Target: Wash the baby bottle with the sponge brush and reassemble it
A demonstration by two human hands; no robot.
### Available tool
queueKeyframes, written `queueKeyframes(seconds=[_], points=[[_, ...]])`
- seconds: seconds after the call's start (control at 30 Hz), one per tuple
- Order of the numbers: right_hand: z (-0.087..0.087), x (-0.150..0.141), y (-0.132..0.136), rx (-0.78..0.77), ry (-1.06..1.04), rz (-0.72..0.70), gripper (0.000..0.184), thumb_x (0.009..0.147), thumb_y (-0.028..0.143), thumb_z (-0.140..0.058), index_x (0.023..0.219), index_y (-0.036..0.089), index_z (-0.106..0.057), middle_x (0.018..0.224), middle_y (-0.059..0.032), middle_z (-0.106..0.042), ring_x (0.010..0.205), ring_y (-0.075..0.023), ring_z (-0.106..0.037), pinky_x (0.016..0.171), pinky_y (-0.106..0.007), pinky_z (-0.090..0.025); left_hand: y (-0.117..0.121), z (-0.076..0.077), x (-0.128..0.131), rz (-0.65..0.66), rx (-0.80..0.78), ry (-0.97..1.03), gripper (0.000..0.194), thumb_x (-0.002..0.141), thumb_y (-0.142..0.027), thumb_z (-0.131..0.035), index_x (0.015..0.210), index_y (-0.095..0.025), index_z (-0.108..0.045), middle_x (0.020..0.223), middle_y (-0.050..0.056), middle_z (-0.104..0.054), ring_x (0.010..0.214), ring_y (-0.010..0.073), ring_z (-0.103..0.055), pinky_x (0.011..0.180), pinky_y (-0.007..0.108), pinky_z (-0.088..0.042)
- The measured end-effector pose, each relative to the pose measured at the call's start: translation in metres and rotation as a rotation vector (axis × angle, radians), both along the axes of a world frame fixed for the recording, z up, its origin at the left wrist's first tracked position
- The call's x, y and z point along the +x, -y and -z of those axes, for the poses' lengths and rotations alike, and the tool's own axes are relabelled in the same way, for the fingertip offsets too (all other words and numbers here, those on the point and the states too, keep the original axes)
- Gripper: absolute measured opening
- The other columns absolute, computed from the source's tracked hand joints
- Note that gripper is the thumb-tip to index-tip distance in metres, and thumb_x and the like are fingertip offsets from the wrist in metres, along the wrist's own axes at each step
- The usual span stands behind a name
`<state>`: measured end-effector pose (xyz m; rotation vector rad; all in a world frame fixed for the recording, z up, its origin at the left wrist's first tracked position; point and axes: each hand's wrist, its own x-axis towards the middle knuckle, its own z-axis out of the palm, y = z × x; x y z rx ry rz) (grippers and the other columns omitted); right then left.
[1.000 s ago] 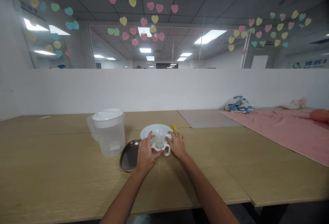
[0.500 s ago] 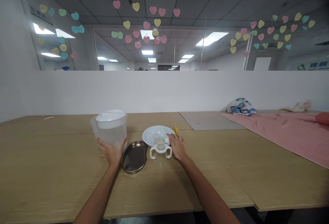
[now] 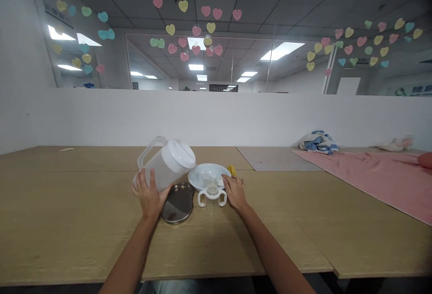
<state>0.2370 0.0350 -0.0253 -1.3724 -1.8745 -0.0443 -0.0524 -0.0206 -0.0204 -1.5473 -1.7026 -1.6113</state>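
My left hand (image 3: 150,197) is closed around the lower part of a translucent plastic pitcher (image 3: 160,168), which is tilted with its white lid toward the right. Just below it lies a kidney-shaped metal tray (image 3: 177,208). A clear baby bottle (image 3: 212,190) stands uncapped, wearing a white two-handled ring (image 3: 202,193). Behind the bottle, a pale plate (image 3: 197,170) bears a clear cover (image 3: 206,178) and a small white part (image 3: 220,181). My right hand (image 3: 235,191) rests by the plate's right rim, fingers outstretched near that white part and the bottle's right handle; its thumb is hidden.
A yellow object (image 3: 231,169) sits behind my right hand. At the right, a pink cloth (image 3: 364,177) covers part of the table (image 3: 84,222), with a crumpled blue-and-white cloth (image 3: 319,142) by the wall. A grey mat (image 3: 270,159) lies at the back.
The pitcher has gone from upright to tilted rightward, moving right and toward the bottle in my left hand. My right hand has barely moved. The view has shifted slightly.
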Motion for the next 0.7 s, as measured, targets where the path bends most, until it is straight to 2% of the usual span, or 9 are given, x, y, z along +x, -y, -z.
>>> queueKeyframes(seconds=[0.07, 0.13, 0.33, 0.43, 0.57, 0.63, 0.7], points=[[0.0, 0.0, -0.001, 0.0, 0.017, 0.024, 0.038, 0.092, 0.035, -0.03, 0.115, 0.024, -0.058, 0.11, -0.008, -0.06, 0.108, -0.0241, -0.045, 0.094, -0.043, -0.024, -0.003, 0.003, 0.001, -0.105, 0.037, -0.193, 0.066, 0.073, -0.046, -0.059, 0.129, -0.017, -0.038, 0.144, 0.019, -0.021, 0.132, 0.0368, -0.015, 0.104, 0.058, -0.003], [0.001, 0.0, -0.002, 0.001, 0.011, 0.055, 0.036, 0.09, 0.037, -0.036, 0.116, 0.023, -0.057, 0.109, -0.0091, -0.06, 0.107, -0.0235, -0.045, 0.094, -0.042, -0.023, -0.004, 0.004, 0.002, -0.16, 0.054, -0.32, 0.059, 0.075, -0.044, -0.057, 0.126, -0.017, -0.044, 0.142, 0.02, -0.026, 0.132, 0.0356, -0.018, 0.103, 0.058, -0.005], [-0.002, -0.002, -0.001, 0.007, -0.062, 0.03, 0.031, 0.087, 0.039, -0.043, 0.104, 0.023, -0.064, 0.106, -0.0074, -0.063, 0.107, -0.0238, -0.047, 0.094, -0.041, -0.024, -0.001, 0.002, 0.004, -0.212, 0.042, -0.385, 0.058, 0.076, -0.043, -0.056, 0.127, -0.018, -0.045, 0.141, 0.02, -0.028, 0.132, 0.0346, -0.021, 0.103, 0.057, -0.008], [-0.007, 0.0, 0.005, 0.134, -0.128, -0.026, 0.035, 0.091, 0.036, -0.034, 0.103, 0.021, -0.063, 0.106, -0.0065, -0.063, 0.102, -0.0214, -0.05, 0.091, -0.04, -0.028, 0.0, 0.0, 0.004, -0.23, 0.045, -0.377, 0.059, 0.075, -0.045, -0.057, 0.126, -0.018, -0.046, 0.141, 0.021, -0.029, 0.131, 0.0349, -0.022, 0.103, 0.057, -0.008], [-0.015, 0.002, 0.017, 0.402, -0.229, -0.186, 0.036, 0.091, 0.03, -0.031, 0.084, 0.017, -0.064, 0.081, -0.0055, -0.065, 0.081, -0.0175, -0.054, 0.084, -0.035, -0.035, 0.0, -0.001, 0.004, -0.216, 0.036, -0.364, 0.06, 0.074, -0.045, -0.058, 0.127, -0.019, -0.046, 0.141, 0.02, -0.029, 0.131, 0.0353, -0.022, 0.103, 0.057, -0.007], [-0.015, 0.001, 0.023, 0.487, -0.177, -0.288, 0.031, 0.088, 0.03, -0.037, 0.08, 0.016, -0.063, 0.072, -0.005, -0.062, 0.074, -0.0173, -0.053, 0.079, -0.034, -0.038, 0.0, -0.001, 0.004, -0.204, 0.046, -0.378, 0.059, 0.075, -0.045, -0.058, 0.127, -0.02, -0.046, 0.141, 0.019, -0.029, 0.131, 0.0349, -0.022, 0.103, 0.057, -0.007], [-0.013, -0.002, 0.026, 0.51, -0.088, -0.346, 0.027, 0.085, 0.032, -0.042, 0.081, 0.016, -0.063, 0.068, -0.0048, -0.06, 0.069, -0.0172, -0.052, 0.072, -0.033, -0.039, 0.001, -0.001, 0.004, -0.195, 0.065, -0.404, 0.057, 0.075, -0.044, -0.057, 0.126, -0.02, -0.046, 0.141, 0.019, -0.03, 0.132, 0.0345, -0.022, 0.103, 0.057, -0.007]])
